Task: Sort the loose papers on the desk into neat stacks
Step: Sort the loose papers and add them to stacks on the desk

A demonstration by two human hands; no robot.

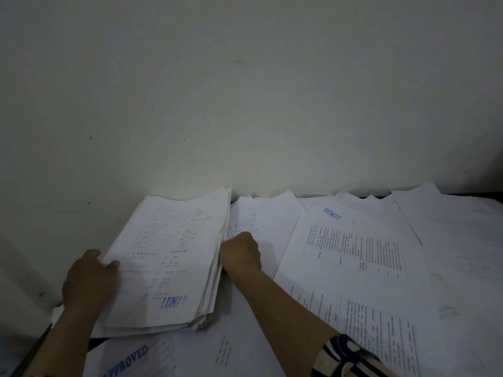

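Here a thick stack of papers (166, 265) sits at the desk's left, against the wall (245, 91), over loose sheets (353, 248) whose small print is unreadable. The left hand (89, 281) grips its left edge, thumb on top; the right hand (241, 255), fingers curled and hidden, presses its right edge

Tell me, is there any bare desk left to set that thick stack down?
Hardly. Only a dark strip of desk shows under the stack, near the left hand. Right of the right hand, loose sheets overlap to the wall.
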